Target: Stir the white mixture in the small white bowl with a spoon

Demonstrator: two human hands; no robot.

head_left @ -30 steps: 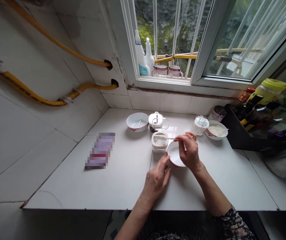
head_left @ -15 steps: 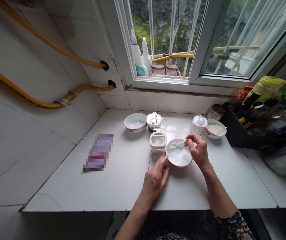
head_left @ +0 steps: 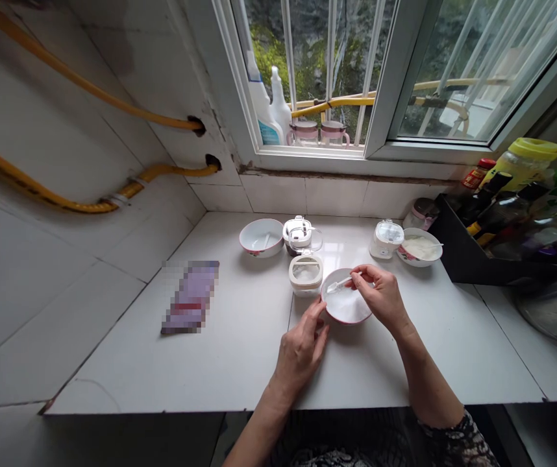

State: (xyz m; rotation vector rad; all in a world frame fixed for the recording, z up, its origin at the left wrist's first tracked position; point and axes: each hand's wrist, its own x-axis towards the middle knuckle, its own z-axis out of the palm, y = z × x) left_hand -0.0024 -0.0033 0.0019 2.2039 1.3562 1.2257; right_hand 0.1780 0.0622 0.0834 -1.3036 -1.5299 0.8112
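Observation:
My right hand (head_left: 380,295) pinches the handle of a small white spoon (head_left: 335,287), whose scoop end is over a pink-rimmed bowl (head_left: 351,322). White granular powder (head_left: 349,307) lies in the bowl. At the bowl's left edge, the fingers of my left hand (head_left: 302,347) rest against the rim and hold it on the counter. Just left of the bowl stands a square seasoning jar (head_left: 306,287) with its lid up. Behind that is a second jar (head_left: 297,232), which has dark contents and a raised clear lid.
A white bowl (head_left: 261,239) with a spoon in it sits at the back left. Back right are a closed jar (head_left: 386,240), a bowl of pale powder (head_left: 420,250) and a black bottle rack (head_left: 458,256). A blurred purple packet (head_left: 191,297) lies on the counter (head_left: 244,350).
My right hand has shifted slightly left over the bowl, and the spoon has moved left with it. My left hand stays at the rim. The view has tilted a little.

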